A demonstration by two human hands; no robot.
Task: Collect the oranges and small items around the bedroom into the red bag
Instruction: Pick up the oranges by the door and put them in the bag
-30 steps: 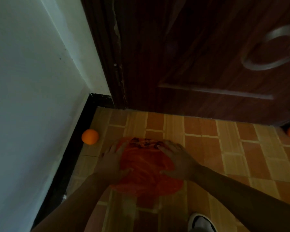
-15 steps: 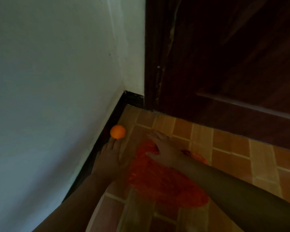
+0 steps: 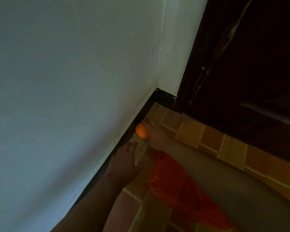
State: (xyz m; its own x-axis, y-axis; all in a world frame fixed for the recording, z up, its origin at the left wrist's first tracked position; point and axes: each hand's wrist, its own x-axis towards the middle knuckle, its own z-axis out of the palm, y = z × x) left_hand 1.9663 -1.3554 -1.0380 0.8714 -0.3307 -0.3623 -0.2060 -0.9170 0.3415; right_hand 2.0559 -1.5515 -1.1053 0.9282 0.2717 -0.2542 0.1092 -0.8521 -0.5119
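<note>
An orange (image 3: 141, 130) lies on the tiled floor against the dark skirting board, close to the room corner. My right hand (image 3: 156, 135) reaches across the red bag and closes over the orange's right side, its fingers curling over the top. The image is blurred there. The red plastic bag (image 3: 174, 183) lies flat on the tiles under my right forearm. My left hand (image 3: 125, 164) rests flat on the floor just left of the bag's upper end, fingers straight, holding nothing.
A white wall (image 3: 65, 97) fills the left side, with a black skirting board (image 3: 119, 148) along its foot. A dark wooden door and frame (image 3: 241, 72) stand at the right. Orange and tan floor tiles (image 3: 213, 139) run between them.
The view swung left toward the corner. My right hand left the bag and moved up to the orange. My left hand stayed on the floor beside the bag.
</note>
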